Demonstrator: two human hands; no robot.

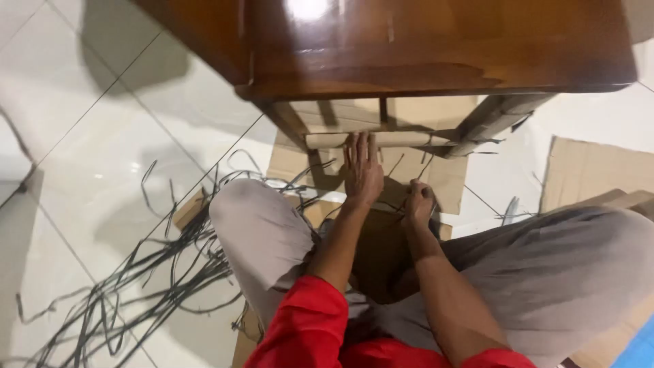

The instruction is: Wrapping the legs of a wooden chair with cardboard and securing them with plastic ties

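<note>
Head view looks down on a person sitting on the white tiled floor (88, 136) under a glossy dark wooden bench (436, 48). The left hand (362, 174) lies flat, fingers together and stretched out, tips touching the paper-wrapped crossbar (368, 140) between the wrapped legs. The right hand (420, 203) is curled, fingers pinched on a thin dark strip (409, 178) running up toward the crossbar. Flat brown cardboard (586, 170) lies beneath and to the right. A tangle of dark strips (136, 272) sprawls on the floor at left, beside the knee
</note>
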